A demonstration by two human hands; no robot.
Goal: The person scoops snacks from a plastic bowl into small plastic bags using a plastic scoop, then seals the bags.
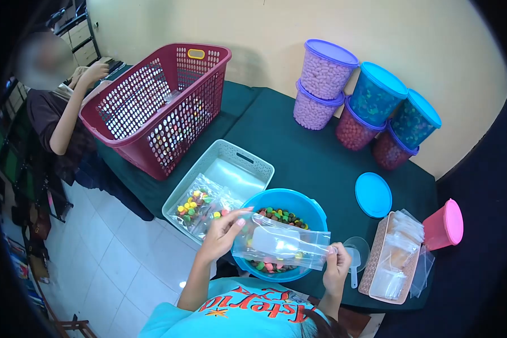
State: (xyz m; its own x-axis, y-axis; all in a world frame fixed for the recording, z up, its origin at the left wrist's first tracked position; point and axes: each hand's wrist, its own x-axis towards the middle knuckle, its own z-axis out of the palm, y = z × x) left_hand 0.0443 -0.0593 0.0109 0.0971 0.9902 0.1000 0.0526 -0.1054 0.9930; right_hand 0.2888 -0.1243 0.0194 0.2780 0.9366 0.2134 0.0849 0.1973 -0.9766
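Observation:
A clear plastic bag [276,243] is stretched flat between my two hands, over a blue bowl [316,217] of colourful candies. My left hand [222,235] pinches one end of it, and my right hand [336,262] pinches the other. Glare hides whether anything is inside the bag. Left of the bowl, a pale green tray [257,165] holds clear bags with colourful candies [192,207]. A scoop [354,265] with a white handle lies just right of my right hand, by a clear round dish.
A maroon basket [141,147] stands at the back left, with a person [59,121] beyond it. Stacked tubs [328,70] stand by the wall. A blue lid [373,195], a pink basket of clear bags [372,274] and a pink tub [442,225] are at the right.

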